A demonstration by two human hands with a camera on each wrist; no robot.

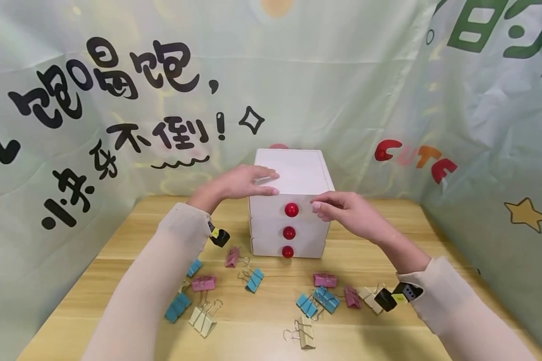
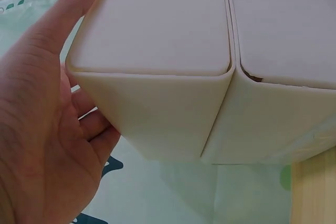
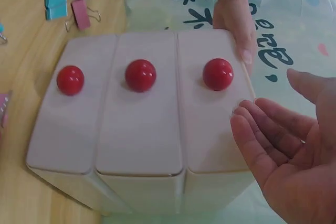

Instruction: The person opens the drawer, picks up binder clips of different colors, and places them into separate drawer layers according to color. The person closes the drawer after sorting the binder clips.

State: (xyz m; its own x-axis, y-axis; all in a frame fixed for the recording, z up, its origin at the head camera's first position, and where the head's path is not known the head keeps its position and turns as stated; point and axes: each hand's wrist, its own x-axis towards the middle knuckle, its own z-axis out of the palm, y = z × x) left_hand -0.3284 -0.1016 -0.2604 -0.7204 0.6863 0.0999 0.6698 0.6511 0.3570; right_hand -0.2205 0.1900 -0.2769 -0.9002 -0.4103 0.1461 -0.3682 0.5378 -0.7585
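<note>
A white box with three stacked drawers stands on the wooden table, each drawer front bearing a round red knob. My left hand rests on the left part of the box's top, fingers extended and thumb near the front edge. In the left wrist view that thumb lies along the edge of the top drawer's section. My right hand is by the upper right of the front, beside the top drawer, with nothing held. Its fingers are loosely bent, near the box's top edge; whether they touch it I cannot tell.
Several binder clips lie in front of the box: blue ones, pink ones and cream ones, grouped left and right. A printed cloth hangs behind and at both sides of the table.
</note>
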